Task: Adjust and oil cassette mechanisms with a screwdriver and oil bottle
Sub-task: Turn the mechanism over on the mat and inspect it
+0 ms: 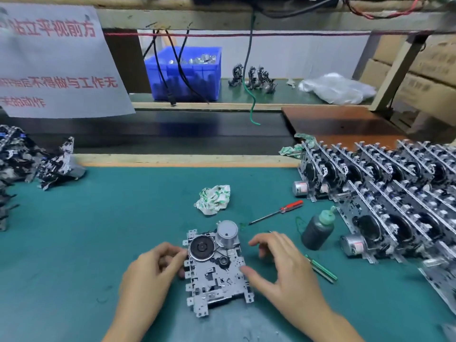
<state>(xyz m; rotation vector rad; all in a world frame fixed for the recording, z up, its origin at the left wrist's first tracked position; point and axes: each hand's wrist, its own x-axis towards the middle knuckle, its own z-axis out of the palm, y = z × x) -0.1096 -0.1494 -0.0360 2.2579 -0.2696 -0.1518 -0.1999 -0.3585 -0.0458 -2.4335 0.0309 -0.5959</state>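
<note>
Left hand (153, 265) curled against the left edge of the cassette mechanism (217, 270), grip narrow, fingertips on its metal frame. Right hand (278, 262) spread wide over the right edge, thumb touching the plate, fingers loose and holding nothing. Mechanism lying flat, near the front of the bench (98, 230), black flywheel and silver motor on its far end. Just behind the right hand, a green-handled tool (322, 269) resting on the mat. Farther right, a dark oil bottle (318, 229) with green cap, upright. Beyond the mechanism, a red-handled screwdriver (277, 212) lying flat, and a crumpled green-and-white cloth (213, 198). Along the right side, rows of mechanisms (385, 191) standing on edge. At the left edge, a loose heap of parts (37, 161). Across a dark conveyor belt (172, 132), a second green bench with a blue bin (185, 72) and a clear plastic bag (338, 88). Upper left, a hanging paper sign (56, 60) with red characters.
</note>
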